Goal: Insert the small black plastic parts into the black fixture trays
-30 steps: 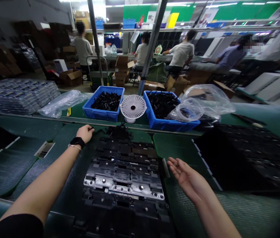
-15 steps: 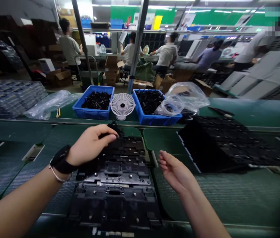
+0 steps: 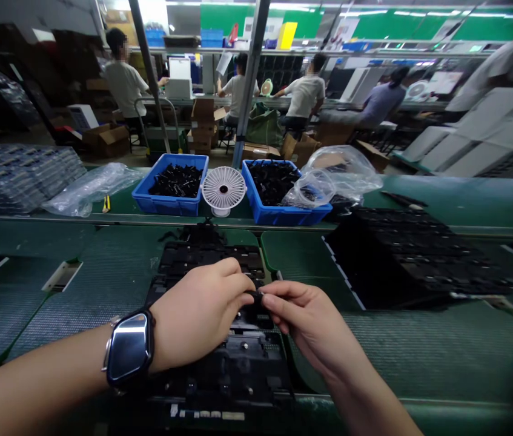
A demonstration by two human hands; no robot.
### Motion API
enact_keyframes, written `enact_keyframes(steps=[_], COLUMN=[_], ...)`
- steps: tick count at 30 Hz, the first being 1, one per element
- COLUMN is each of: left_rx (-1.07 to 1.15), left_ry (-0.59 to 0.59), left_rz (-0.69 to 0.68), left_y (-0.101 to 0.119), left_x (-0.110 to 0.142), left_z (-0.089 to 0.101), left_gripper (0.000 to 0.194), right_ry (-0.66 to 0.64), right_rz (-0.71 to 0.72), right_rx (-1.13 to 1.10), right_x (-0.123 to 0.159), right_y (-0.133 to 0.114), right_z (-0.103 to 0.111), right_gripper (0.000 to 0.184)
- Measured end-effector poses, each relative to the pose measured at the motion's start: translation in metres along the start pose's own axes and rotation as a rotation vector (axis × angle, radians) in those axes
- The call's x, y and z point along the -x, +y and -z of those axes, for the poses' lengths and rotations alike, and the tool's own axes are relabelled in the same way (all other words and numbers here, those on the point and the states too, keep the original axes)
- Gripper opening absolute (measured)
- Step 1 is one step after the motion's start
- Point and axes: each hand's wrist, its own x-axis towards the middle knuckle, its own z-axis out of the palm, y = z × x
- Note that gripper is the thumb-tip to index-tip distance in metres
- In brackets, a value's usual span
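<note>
My left hand (image 3: 206, 309), wearing a dark smartwatch (image 3: 129, 348), is closed with its fingertips on a small black plastic part (image 3: 257, 295). From the other side, my right hand (image 3: 306, 312) pinches the right end of that part between thumb and forefinger. A tiny light spot shows at the right fingertips, too small to name. Both hands meet above a row of black plastic panels (image 3: 224, 375) with posts and slots, partly hidden by my left hand. Just beyond the panels lies a small heap of black plastic pieces (image 3: 201, 233).
Two blue bins (image 3: 169, 208) of small black parts flank a white fan (image 3: 223, 189) on the far ledge. Clear plastic bags (image 3: 347, 172) and a yellow-handled cutter (image 3: 106, 204) lie there too. More black panels (image 3: 420, 254) stand at right. Several people sit or stand beyond.
My left hand has moved right and nearer from the heap of black pieces, bringing a small part. My right hand has shifted slightly left to meet it, and their fingertips now come together.
</note>
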Motion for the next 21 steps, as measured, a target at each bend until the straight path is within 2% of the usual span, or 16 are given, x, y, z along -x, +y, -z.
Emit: enact_keyframes(steps=[7, 13, 21], left_rx=[-0.035, -0.039, 0.196], left_ry=[-0.02, -0.032, 0.004], left_rz=[-0.014, -0.007, 0.088], left_y=[-0.0038, -0.0063, -0.0063], left_x=[0.001, 0.0005, -0.0073], left_z=[0.0001, -0.0021, -0.0096], left_gripper=[0.021, 0.022, 0.019], right_ry=[-0.093, -0.142, -0.067], right_rz=[0.041, 0.094, 0.151], right_rx=[0.14, 0.145, 0.217], right_x=[0.0004, 0.0021, 0.0017], right_y=[0.0019, 0.0012, 0.0039], right_z=[-0.0005, 0.001, 0.0015], right_gripper=[0.017, 0.012, 0.01])
